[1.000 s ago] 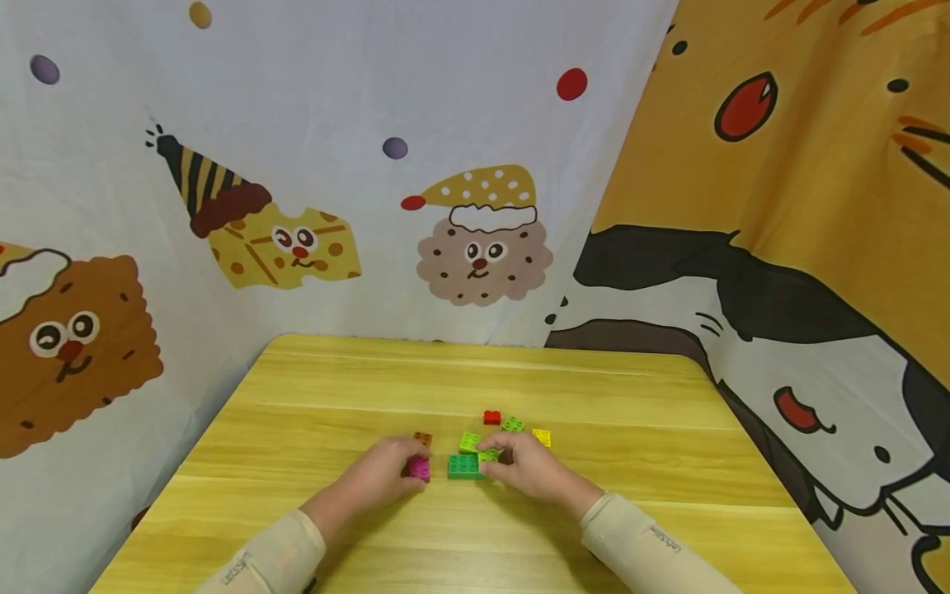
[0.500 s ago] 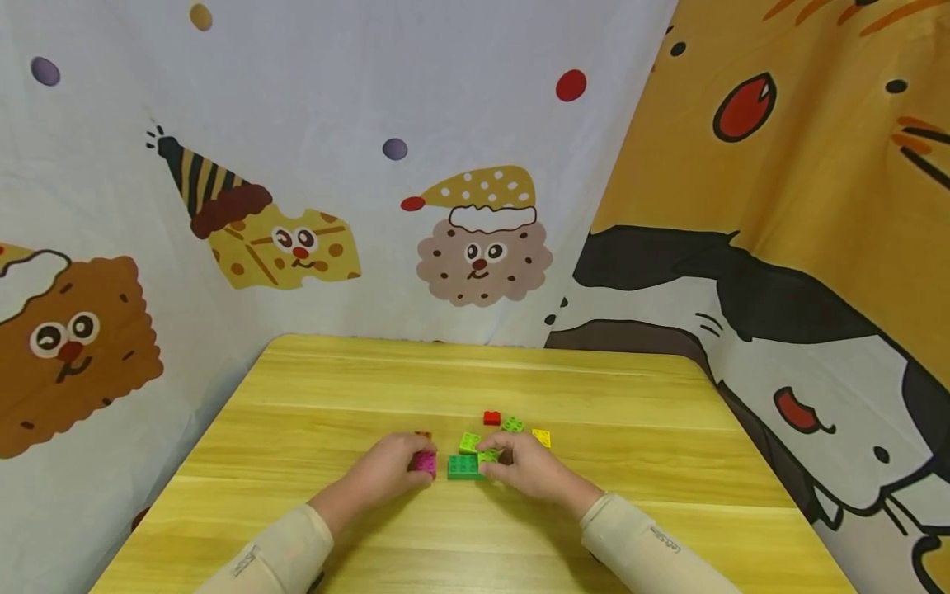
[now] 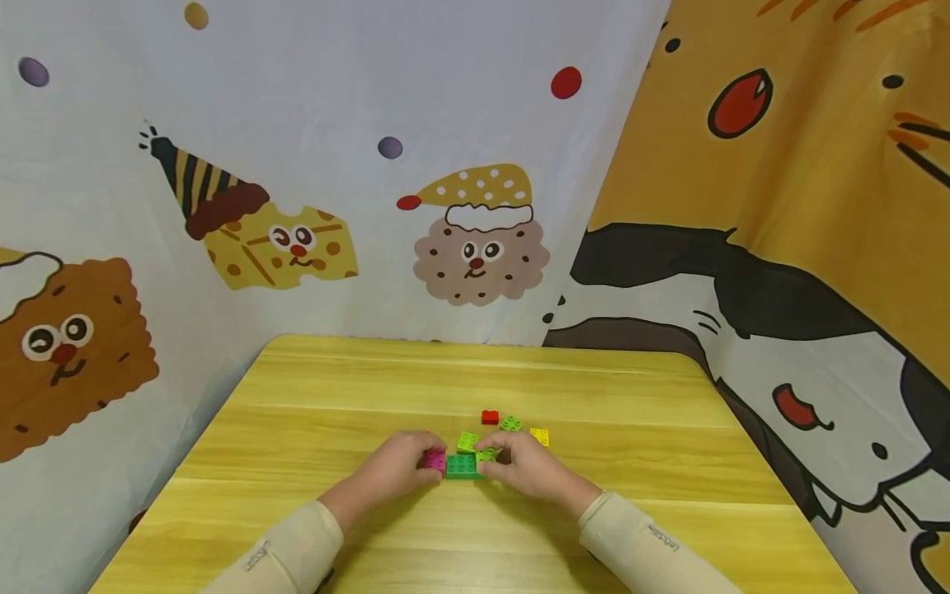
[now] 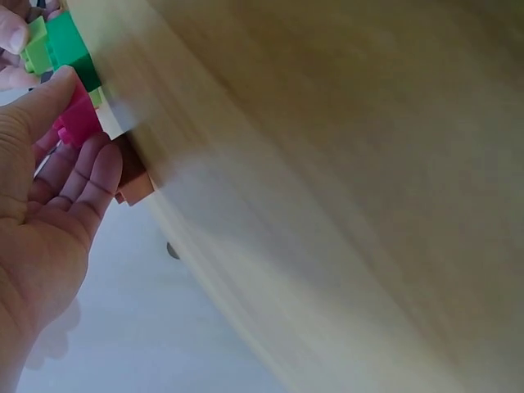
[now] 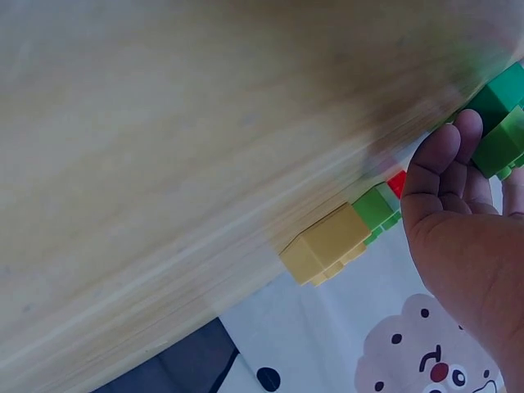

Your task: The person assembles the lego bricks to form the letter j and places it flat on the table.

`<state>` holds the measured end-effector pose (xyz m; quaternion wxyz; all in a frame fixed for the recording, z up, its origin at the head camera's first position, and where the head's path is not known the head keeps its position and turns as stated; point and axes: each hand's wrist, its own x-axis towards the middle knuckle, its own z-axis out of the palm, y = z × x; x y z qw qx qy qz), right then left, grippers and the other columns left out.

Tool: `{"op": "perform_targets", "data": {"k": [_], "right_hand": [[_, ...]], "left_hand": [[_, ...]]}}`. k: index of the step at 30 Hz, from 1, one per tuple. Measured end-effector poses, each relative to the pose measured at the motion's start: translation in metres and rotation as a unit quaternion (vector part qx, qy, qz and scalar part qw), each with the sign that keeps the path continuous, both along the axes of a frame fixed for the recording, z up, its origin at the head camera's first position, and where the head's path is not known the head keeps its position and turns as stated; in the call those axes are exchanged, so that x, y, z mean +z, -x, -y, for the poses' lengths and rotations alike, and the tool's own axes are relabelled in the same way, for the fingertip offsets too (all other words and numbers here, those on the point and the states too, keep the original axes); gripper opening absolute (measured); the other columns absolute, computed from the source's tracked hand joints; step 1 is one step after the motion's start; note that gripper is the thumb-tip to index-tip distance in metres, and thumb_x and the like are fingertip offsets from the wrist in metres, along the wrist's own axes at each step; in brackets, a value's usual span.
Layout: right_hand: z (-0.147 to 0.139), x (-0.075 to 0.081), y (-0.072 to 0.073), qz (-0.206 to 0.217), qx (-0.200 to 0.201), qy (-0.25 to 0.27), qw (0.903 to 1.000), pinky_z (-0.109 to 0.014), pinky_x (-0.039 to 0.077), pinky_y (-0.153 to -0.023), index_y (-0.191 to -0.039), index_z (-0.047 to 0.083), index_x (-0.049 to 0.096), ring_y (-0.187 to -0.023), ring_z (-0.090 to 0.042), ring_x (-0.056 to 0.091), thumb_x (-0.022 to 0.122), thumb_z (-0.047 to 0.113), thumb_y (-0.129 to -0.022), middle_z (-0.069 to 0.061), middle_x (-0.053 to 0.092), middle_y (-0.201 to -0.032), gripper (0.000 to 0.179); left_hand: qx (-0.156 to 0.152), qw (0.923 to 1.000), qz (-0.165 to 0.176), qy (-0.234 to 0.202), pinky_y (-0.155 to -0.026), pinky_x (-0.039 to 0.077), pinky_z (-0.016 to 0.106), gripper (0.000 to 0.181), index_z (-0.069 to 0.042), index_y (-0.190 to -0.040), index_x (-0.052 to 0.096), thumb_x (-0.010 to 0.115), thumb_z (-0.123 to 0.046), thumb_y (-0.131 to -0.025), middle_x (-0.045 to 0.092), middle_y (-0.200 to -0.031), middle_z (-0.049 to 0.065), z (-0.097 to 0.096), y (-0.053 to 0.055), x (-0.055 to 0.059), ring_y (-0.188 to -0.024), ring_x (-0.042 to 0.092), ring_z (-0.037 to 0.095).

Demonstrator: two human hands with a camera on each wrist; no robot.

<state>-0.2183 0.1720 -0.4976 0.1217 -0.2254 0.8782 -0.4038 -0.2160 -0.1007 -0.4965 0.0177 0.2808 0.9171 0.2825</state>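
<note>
My left hand [image 3: 393, 472] pinches a magenta toy brick [image 3: 435, 461] between thumb and fingers. That brick sits right at the left end of a longer dark green brick [image 3: 462, 466]. With thumb and fingertips my right hand [image 3: 530, 468] grips a light green brick [image 3: 486, 454] on the right end of the dark green one. In the left wrist view, a brown brick [image 4: 133, 173] shows just past the left fingers; the left hand hides it in the head view. The right wrist view has the dark green brick [image 5: 497, 98] partly behind the right fingers.
Just behind the dark green brick lies a lime brick [image 3: 467, 442]. Farther back are a red brick [image 3: 490, 417], another green brick [image 3: 511, 423] and a yellow brick [image 3: 539, 436]. The wooden table [image 3: 334, 388] ends at a printed curtain [image 3: 356, 313].
My left hand has slid the magenta brick rightward, up to the dark green brick, and now covers the brown brick in the head view. My right hand has stayed in place.
</note>
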Motion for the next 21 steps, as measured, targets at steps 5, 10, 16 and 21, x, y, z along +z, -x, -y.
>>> {"op": "perform_targets", "data": {"k": [5,10,16,21], "right_hand": [[0.0003,0.0011,-0.0003,0.001,0.000,0.001,1.0000,-0.024,0.055,-0.066,-0.129,0.014,0.073,-0.082,-0.009,0.062,0.074,0.027,-0.102,0.002,0.074,-0.111,0.030],[0.0001,-0.0001,0.0003,-0.001,0.001,-0.002,1.0000,-0.024,0.054,-0.067,-0.128,0.015,0.074,-0.083,-0.009,0.061,0.075,0.029,-0.102,0.001,0.074,-0.116,0.029],[-0.0001,0.0000,-0.0001,-0.006,0.001,-0.008,1.0000,-0.024,0.054,-0.068,-0.127,0.015,0.074,-0.084,-0.009,0.061,0.075,0.029,-0.102,0.001,0.074,-0.116,0.029],[-0.0004,-0.0002,0.0002,-0.009,0.004,-0.009,0.9999,-0.024,0.054,-0.069,-0.128,0.015,0.073,-0.085,-0.008,0.062,0.074,0.030,-0.102,0.000,0.075,-0.119,0.030]], "left_hand": [[-0.001,1.0000,-0.009,-0.003,-0.079,0.058,0.028,0.032,-0.004,-0.117,0.077,0.088,-0.014,-0.088,0.076,-0.103,0.000,-0.0029,0.0007,-0.0006,-0.089,0.063,0.008],[0.004,1.0000,-0.007,-0.006,-0.082,0.059,0.032,0.031,-0.003,-0.117,0.076,0.087,-0.013,-0.089,0.076,-0.105,0.002,-0.0030,-0.0004,0.0016,-0.092,0.065,0.012],[0.009,0.9997,-0.021,0.001,-0.082,0.060,0.031,0.030,-0.005,-0.117,0.077,0.086,-0.015,-0.091,0.076,-0.107,0.002,-0.0040,-0.0004,0.0031,-0.094,0.066,0.010],[0.002,0.9994,-0.034,0.004,-0.082,0.060,0.031,0.029,-0.005,-0.116,0.077,0.086,-0.015,-0.091,0.076,-0.106,0.002,-0.0056,-0.0003,0.0043,-0.093,0.066,0.011]]}}
